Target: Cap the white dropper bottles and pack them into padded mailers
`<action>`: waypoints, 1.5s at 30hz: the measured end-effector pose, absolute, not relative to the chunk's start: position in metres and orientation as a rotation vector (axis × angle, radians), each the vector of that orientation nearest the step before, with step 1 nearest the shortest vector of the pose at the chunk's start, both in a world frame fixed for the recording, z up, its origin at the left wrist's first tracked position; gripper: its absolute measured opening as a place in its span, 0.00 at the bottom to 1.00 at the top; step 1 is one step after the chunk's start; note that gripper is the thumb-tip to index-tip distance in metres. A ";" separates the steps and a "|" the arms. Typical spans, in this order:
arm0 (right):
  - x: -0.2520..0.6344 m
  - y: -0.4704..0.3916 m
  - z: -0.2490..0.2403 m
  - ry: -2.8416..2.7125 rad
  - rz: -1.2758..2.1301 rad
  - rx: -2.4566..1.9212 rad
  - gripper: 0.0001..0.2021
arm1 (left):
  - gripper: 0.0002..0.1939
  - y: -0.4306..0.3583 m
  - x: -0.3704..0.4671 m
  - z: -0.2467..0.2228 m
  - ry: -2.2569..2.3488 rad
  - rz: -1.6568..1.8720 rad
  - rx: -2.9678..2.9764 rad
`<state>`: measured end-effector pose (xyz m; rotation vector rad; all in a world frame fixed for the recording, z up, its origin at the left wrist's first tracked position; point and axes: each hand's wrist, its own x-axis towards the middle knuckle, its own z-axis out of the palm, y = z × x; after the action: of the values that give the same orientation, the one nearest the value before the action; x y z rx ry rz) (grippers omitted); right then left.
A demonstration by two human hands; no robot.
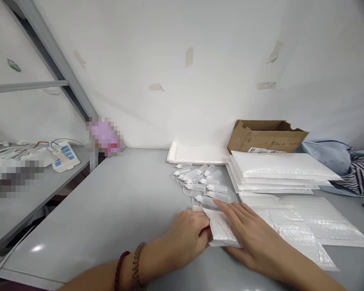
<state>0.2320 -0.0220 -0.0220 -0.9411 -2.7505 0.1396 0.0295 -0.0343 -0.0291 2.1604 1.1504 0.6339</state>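
Note:
Low over the grey table, a small white padded packet (pixel 221 228) lies between my two hands. My left hand (pixel 189 232) is closed on its left end, with the fingers curled. Across the packet's right side rests my right hand (pixel 250 234), thumb below and fingers long over the top, gripping it. Just beyond the packet is a loose group of small clear plastic squeeze bottles (pixel 194 176) with white tips and thin cap loops. The nearest bottle (pixel 206 201) lies by my right fingertips. What is inside the packet is hidden.
White bubble mailers (pixel 281 165) are stacked at the right, with more mailers (pixel 321 218) lying flat in front. An open cardboard box (pixel 266 135) stands behind them, beside folded cloth (pixel 327 155). White envelopes (pixel 200 154) lie against the wall. A power strip (pixel 66 155) sits on the left table.

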 end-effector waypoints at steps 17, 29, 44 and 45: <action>0.232 -0.016 -0.013 -2.649 0.007 -1.035 0.33 | 0.09 -0.012 -0.002 0.022 1.243 0.519 1.531; 0.222 -0.029 -0.020 -2.655 0.155 -1.034 0.34 | 0.10 -0.027 0.019 -0.001 0.905 0.455 1.718; 0.222 -0.029 -0.013 -2.641 0.167 -1.030 0.32 | 0.07 -0.014 0.008 0.011 0.848 0.443 1.320; 0.224 -0.027 -0.012 -2.627 0.151 -1.036 0.32 | 0.09 -0.012 0.005 0.015 0.932 0.519 1.319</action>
<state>0.2240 -0.0273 -0.0118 -1.0360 -2.6266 0.1509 0.0049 -0.0122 0.0148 1.3194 0.9318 0.5189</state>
